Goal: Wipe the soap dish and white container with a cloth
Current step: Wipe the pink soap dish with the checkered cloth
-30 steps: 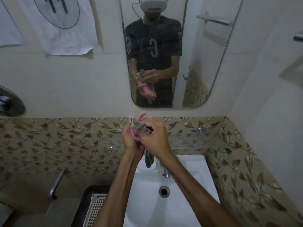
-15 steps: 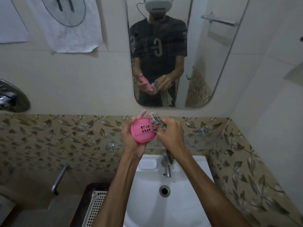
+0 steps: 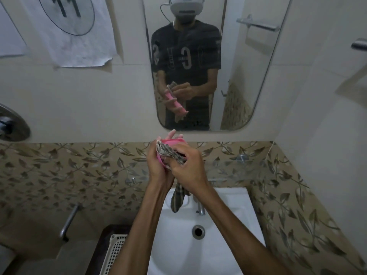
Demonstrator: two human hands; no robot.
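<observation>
The white sink (image 3: 222,245) fills the bottom middle, its drain and tap straight below the hands, and the mirror (image 3: 248,76) hangs on the wall above it. A pale slotted basket (image 3: 116,253) stands just beside the sink's left edge, cut off by the frame.

Above the sink's back edge, the left hand (image 3: 158,167) holds the pink soap dish (image 3: 170,142) up in the air, fingers spread behind it and thumb on its near side. The right hand (image 3: 188,169) has its fingers curled round a bunched checked cloth (image 3: 170,153) and presses it against the dish; the loose tail of the cloth hangs down toward the tap.

By the look of it, the soap dish is being wiped, the first half of the job. The next move likely calls for turning the dish to reach its other faces, then putting it down and finding the white container.

That container cannot be picked out anywhere here. Most of the dish is hidden by the cloth and both hands, so how clean it is cannot be told.
</observation>
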